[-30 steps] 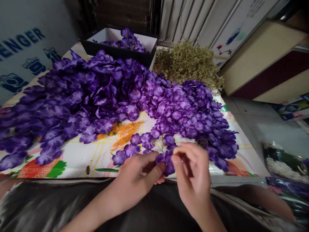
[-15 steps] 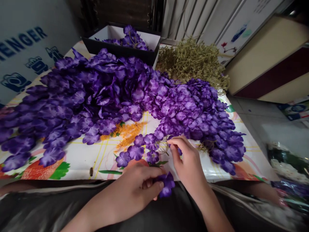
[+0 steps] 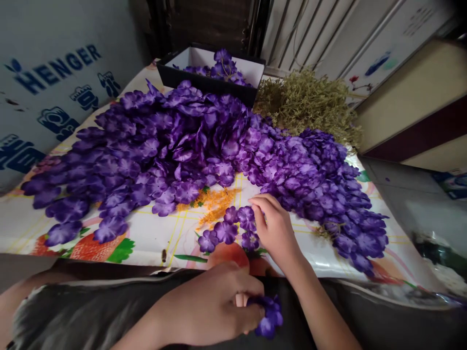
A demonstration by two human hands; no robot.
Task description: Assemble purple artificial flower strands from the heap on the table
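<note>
Head view: two bare hands, apart from each other; clock directions are read on the picture.
Left hand (image 3: 215, 304): thumb and forefinger closed on a purple flower (image 3: 269, 316), the other fingers curled.
Held flower: at the left hand's three o'clock, over dark clothing (image 3: 91, 306); its petals face out toward four o'clock, and its roundish outline shows no clear long axis.
Right hand (image 3: 273, 228): at half past one from the left hand, fingers bent, thumb near the forefinger; whether it grips anything I cannot tell.
Small flowers (image 3: 225, 232): at the right hand's nine o'clock, just beside it, a loose cluster on the counter (image 3: 146, 243), its long axis from eight to two.
Flower heap (image 3: 204, 141): beyond both hands; one wing runs down toward eight o'clock, the other toward four.
Box (image 3: 204, 80): at the right hand's eleven, black outside, pale inside, with purple flowers in it.
Dry greenish sprigs (image 3: 310, 104): near one o'clock, touching the heap.
Lettered panel (image 3: 58, 68): at ten, "HENGER" in blue.
</note>
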